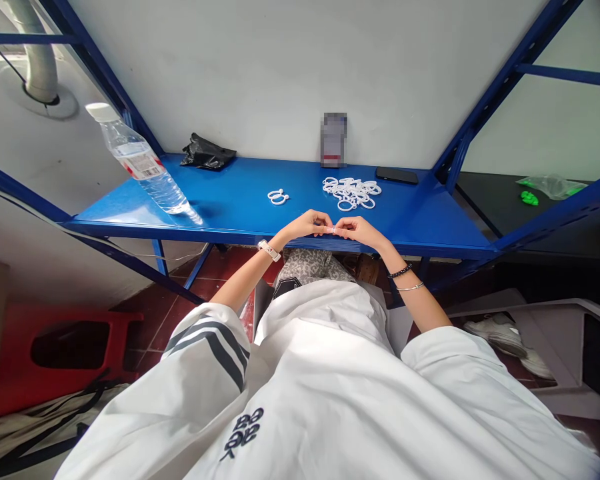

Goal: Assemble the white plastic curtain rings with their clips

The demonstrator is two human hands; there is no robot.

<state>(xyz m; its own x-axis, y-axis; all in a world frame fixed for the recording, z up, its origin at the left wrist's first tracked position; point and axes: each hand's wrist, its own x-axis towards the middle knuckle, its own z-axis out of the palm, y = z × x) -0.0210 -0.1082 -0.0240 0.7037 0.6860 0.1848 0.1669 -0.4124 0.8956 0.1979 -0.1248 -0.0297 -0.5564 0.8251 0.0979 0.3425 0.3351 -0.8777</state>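
Observation:
At the front edge of the blue table, my left hand (310,225) and my right hand (359,230) meet fingertip to fingertip. Both are closed in a pinch on a small white plastic ring (334,231), mostly hidden by the fingers. Just beyond my right hand lies a loose pile of white plastic rings (353,192) with small knobs. A smaller group of white rings (279,197) rests apart, beyond my left hand.
A water bottle (143,163) stands at the table's left. Along the back of the blue table (220,200) are a black plastic bag (207,153), a blurred upright object (333,140) and a black phone (397,175). Blue frame posts (453,150) flank it. A red stool (115,340) stands at left.

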